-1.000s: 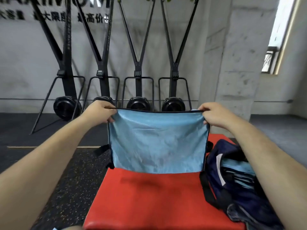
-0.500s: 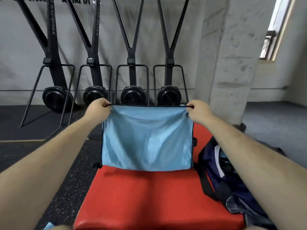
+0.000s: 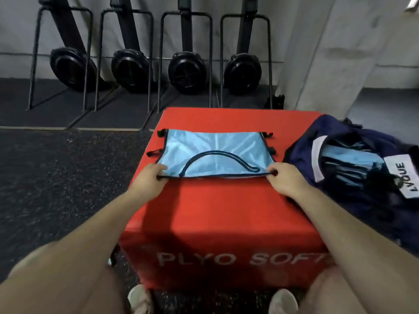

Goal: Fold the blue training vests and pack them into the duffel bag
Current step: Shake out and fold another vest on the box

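Note:
A light blue training vest [image 3: 215, 152] with dark trim lies flat on the red plyo box [image 3: 217, 214], folded into a wide rectangle. My left hand [image 3: 148, 180] pinches its near left corner. My right hand [image 3: 284, 181] pinches its near right corner. A dark navy duffel bag [image 3: 353, 191] lies open on the right side of the box. Inside it I see more blue vest fabric [image 3: 347, 157].
Several black exercise machines [image 3: 186, 71] stand against the far wall on dark mats. A concrete pillar [image 3: 326, 53] rises at the back right. Speckled rubber floor [image 3: 56, 177] lies to the left of the box. My shoes [image 3: 140, 300] touch its front.
The vest hung upright from my raised hands before. Both hands have come down and toward me, and the vest now lies flat on the box. My view has tilted down.

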{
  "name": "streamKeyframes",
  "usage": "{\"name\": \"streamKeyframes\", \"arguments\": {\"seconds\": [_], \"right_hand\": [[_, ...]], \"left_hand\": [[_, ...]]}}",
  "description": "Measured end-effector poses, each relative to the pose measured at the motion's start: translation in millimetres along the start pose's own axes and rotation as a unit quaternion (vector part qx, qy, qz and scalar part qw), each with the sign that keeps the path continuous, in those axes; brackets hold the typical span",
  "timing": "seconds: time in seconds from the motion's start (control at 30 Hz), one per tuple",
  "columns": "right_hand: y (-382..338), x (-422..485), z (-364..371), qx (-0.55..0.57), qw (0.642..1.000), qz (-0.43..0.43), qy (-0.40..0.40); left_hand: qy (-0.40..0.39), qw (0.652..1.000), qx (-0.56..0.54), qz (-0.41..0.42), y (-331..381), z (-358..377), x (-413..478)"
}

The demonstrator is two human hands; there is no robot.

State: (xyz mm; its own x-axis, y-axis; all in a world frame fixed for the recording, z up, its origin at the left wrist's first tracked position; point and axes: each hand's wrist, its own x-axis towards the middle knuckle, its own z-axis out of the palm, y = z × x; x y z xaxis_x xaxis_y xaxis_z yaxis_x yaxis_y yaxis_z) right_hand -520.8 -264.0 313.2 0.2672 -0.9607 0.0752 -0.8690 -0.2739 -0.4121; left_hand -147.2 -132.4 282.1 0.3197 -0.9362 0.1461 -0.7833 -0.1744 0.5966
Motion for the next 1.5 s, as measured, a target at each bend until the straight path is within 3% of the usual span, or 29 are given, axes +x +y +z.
{"name": "streamKeyframes", "arguments": {"seconds": [0.07, 0.13, 0.2, 0.27, 0.33, 0.47, 0.8, 0.97, 1.1, 1.27, 1.5], "right_hand": [[13.2, -16.6, 20.6, -0.069, 0.997, -0.011, -0.038], [16.3, -24.6, 29.0, -0.143, 0.988, -0.054, 0.01], [12.1, -23.5, 31.1, -0.196, 0.973, -0.106, 0.055], [5.6, -21.2, 31.1, -0.188, 0.976, -0.109, 0.023], [0.7, -19.2, 31.4, -0.18, 0.979, -0.097, -0.01], [-3.8, -16.0, 34.2, -0.234, 0.964, -0.129, 0.022], [-45.3, -32.7, 32.9, -0.231, 0.971, -0.053, -0.033], [-115.1, -44.6, 50.2, -0.109, 0.974, -0.186, -0.07], [-163.0, -48.1, 81.5, -0.067, 0.948, -0.275, -0.145], [-182.7, -41.4, 101.7, -0.066, 0.944, -0.295, -0.134], [-197.5, -54.6, 94.1, -0.049, 0.934, -0.29, -0.203]], "left_hand": [[-0.032, 0.99, 0.14, 0.013, -7.2, 11.5, -14.3], [-0.002, 0.975, 0.224, 0.016, -8.2, 11.9, -21.7], [0.04, 0.968, 0.238, 0.064, -8.0, 10.5, -24.6], [0.051, 0.964, 0.224, 0.134, -12.3, 13.5, -24.9], [0.02, 0.965, 0.197, 0.171, -11.0, 15.6, -19.3], [-0.027, 0.967, 0.155, 0.201, -7.1, 23.7, -9.4], [-0.044, 0.97, 0.17, 0.17, 9.1, 26.5, -6.8], [-0.092, 0.984, 0.121, 0.094, 28.7, 20.3, -16.9], [-0.061, 0.995, 0.054, 0.063, 24.8, 17.7, -19.4], [-0.021, 0.976, 0.196, 0.096, 3.0, 13.9, -20.7], [-0.042, 0.973, 0.216, 0.073, 6.4, 0.2, -11.6]]}}
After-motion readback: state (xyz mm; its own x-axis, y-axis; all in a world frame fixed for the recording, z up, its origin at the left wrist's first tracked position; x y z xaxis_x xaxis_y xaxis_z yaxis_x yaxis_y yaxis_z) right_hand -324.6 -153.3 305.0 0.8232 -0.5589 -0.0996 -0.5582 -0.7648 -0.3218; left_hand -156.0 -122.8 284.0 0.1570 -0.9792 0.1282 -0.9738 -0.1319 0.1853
